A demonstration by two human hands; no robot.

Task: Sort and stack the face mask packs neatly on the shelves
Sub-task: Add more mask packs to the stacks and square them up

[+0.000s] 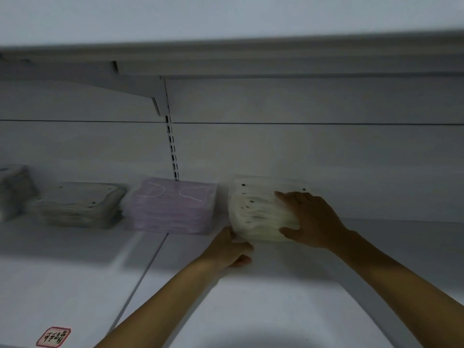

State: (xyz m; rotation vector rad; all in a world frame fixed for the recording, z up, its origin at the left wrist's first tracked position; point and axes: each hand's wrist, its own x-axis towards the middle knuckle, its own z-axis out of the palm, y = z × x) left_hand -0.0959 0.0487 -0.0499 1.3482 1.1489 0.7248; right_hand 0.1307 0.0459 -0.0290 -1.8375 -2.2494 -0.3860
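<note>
A stack of cream-white face mask packs (253, 209) stands at the back of the white shelf (251, 297), right of centre. My right hand (311, 219) grips its right side, fingers over the top and thumb at the lower front. My left hand (229, 247) touches the stack's lower left corner with curled fingers. To the left sit a pink stack of mask packs (173, 204), then a grey-beige stack (77, 204), then another grey stack (13, 189) at the frame's left edge.
An upper shelf (226, 59) with a bracket (140, 86) overhangs the packs. A slotted upright (172, 146) runs down the back panel. A red-bordered label (53, 337) sticks to the shelf front at lower left. Bare shelf lies right of the cream stack.
</note>
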